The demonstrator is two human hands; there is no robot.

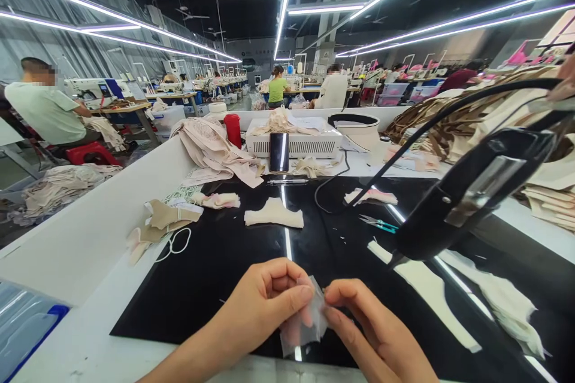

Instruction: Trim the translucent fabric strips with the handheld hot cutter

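One small piece of sheer, translucent material [304, 324] is pinched between the two hands, low over the near edge of the black work mat [215, 275]. It is gripped by the left hand [265, 305] between thumb and curled fingers, and by the right hand [372, 335] between thumb and forefinger — both hands are closed narrowly on it, their fingertips almost meeting. Straight beyond the hands, one folded cream fabric piece [274, 214] is laid on the mat; one smaller pinkish piece [217, 200] is seen beyond and to the left of it, and one more pale piece [371, 196] beyond and to the right. One pair of small scissors with teal handles [380, 225] is lying beyond the right hand. One black lamp head [471, 197] on a curved arm is hung above and to the right of the right hand. Well beyond both hands, one dark phone [279, 152] is propped against one white slatted box [309, 145], with one red cup [232, 130] just to its left. Far off to the left of the hands, one seated person in a pale green shirt [45, 111] is seen — at another table; more workers farther back are too small to count.
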